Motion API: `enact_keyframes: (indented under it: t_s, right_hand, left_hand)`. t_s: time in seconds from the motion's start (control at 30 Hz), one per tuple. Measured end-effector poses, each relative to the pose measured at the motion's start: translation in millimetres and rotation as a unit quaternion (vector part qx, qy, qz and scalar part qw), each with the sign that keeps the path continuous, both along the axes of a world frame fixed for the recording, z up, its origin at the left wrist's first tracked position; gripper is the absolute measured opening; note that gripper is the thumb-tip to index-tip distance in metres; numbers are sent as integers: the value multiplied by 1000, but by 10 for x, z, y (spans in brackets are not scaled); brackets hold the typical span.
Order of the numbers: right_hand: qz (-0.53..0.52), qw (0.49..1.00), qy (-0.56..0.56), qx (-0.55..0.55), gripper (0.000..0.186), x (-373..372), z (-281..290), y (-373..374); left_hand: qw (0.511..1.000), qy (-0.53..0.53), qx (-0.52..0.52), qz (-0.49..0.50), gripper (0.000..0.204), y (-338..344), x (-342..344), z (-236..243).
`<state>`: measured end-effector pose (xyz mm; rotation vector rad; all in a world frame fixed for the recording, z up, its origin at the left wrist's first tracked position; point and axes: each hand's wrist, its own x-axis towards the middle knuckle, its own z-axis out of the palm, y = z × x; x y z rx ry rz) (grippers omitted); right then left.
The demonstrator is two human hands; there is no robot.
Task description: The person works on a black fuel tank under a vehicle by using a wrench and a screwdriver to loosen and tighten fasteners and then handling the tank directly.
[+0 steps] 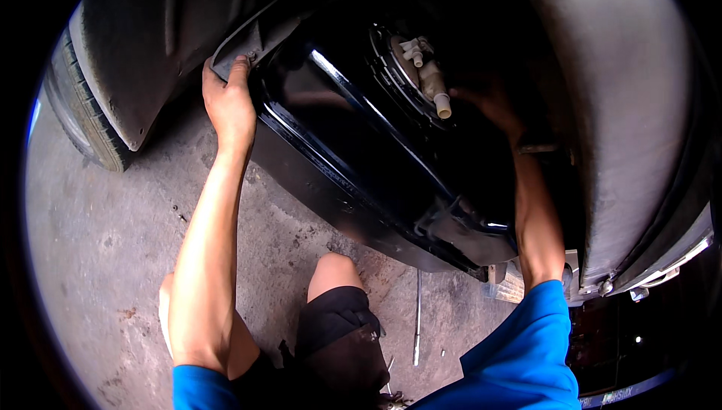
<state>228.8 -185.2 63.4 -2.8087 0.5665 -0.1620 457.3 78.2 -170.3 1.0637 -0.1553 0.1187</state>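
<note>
A glossy black fuel tank (342, 136) hangs tilted in front of me, under the vehicle's body. On its upper face sits a round pump flange (398, 64) with pale plastic hose fittings (432, 83). My left hand (232, 102) is closed on a dark metal bracket (259, 38) at the tank's far left corner, the thumb on top and the other fingers behind the edge. Deep in shadow at the right, my right hand (489, 105) reaches over the tank, a fingertip close to the fittings. Its other fingers are too dark to make out.
A tyre (86, 113) and a dark mud flap (128, 57) stand at the left. The grey body panel (632, 109) curves down on the right. A thin metal rod (418, 320) lies on the stained concrete floor (113, 260), near my bent knee.
</note>
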Motion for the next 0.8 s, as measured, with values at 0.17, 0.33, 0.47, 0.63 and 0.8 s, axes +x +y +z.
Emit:
enact_keyframes:
  t_s: [0.17, 0.33, 0.47, 0.63, 0.8]
  right_hand:
    - [-46, 997, -28, 59, 35, 69, -66, 71]
    - [-92, 995, -11, 43, 36, 37, -6, -89]
    - [-47, 998, 32, 15, 33, 163, 43, 245]
    - [-31, 999, 30, -15, 30, 86, -5, 260]
    - [18, 961, 18, -275, 39, -50, -205, 551]
  left_hand:
    - [1000, 8, 10, 18, 49, -15, -23, -4]
    - [1000, -4, -4, 28, 48, -68, -20, 4]
    - [1000, 4, -19, -6, 45, 6, -11, 32]
    - [1000, -25, -3, -8, 43, 28, 104, -42]
    - [999, -30, 0, -22, 41, 56, 175, -82]
